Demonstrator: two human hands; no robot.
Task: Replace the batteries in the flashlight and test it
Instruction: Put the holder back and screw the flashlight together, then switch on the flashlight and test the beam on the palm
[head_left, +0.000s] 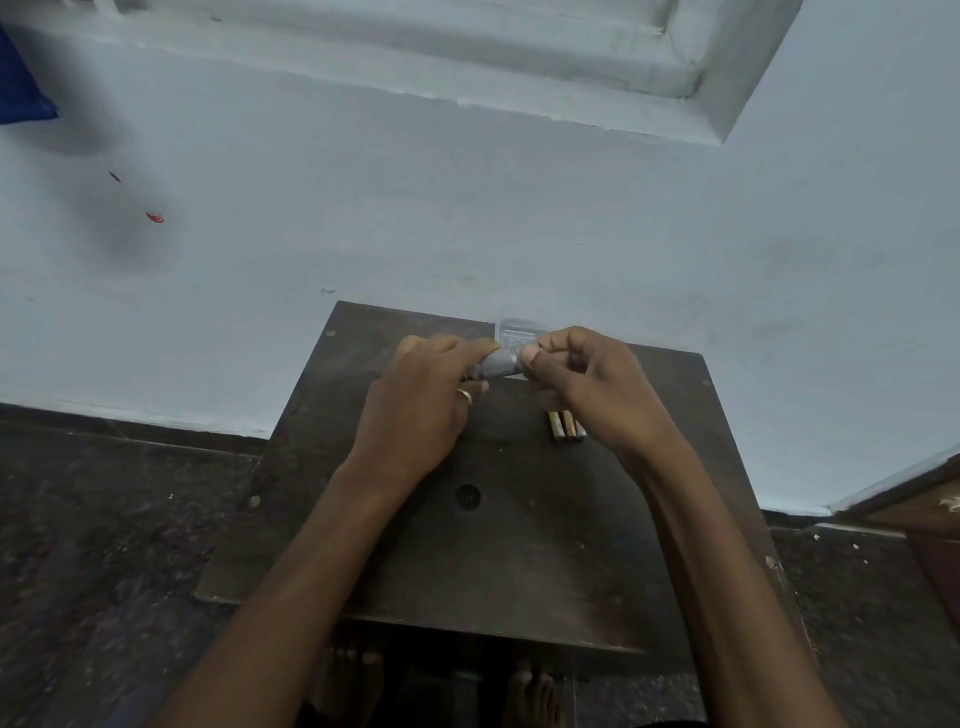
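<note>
Left hand (415, 400) clasped flashlight (496, 364) barrel; right hand (587, 384) pinched its 3 o'clock end; advisable: twist squarely, keeping clear of batteries (565, 425) at 5 o'clock.

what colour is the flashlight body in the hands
Silver-grey knurled metal flashlight, gripped by both hands; seen in the head view.

No text, label, brand or number is legible anywhere; the batteries (565, 425) on the tabletop (519, 545) appear too small to read.
</note>
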